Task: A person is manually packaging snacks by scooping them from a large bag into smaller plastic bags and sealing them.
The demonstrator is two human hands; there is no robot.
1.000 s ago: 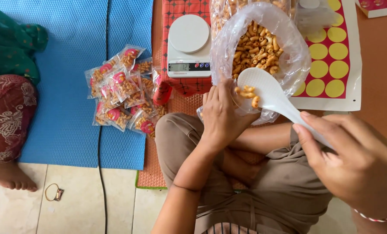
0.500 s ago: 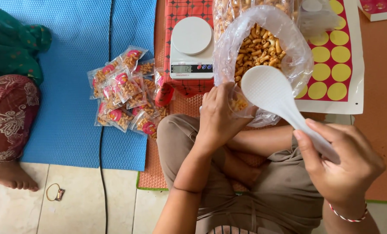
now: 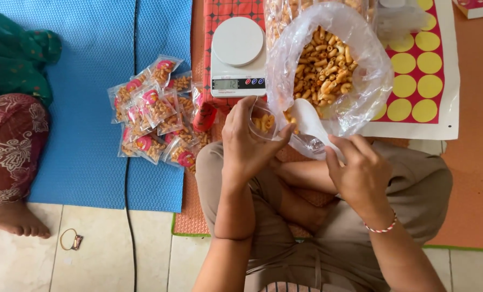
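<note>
Filling step. Left hand (image 3: 247,143) holds small clear pouch (image 3: 264,122) open. Right hand (image 3: 359,172) grips white scoop (image 3: 306,123), dipping in big snack bag (image 3: 328,65). Next: tip snacks into pouch carefully.

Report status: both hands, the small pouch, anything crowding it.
Left hand grips small clear pouch, partly filled. Right hand holds white spoon at pouch mouth. Big snack bag and scale close behind.

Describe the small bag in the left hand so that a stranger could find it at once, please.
Start at the white kitchen scale near the top centre and go just below it to the left hand. The small clear bag sits open in its fingers. Unlike the sealed packets piled on the blue mat, it bears no round sticker.
</note>
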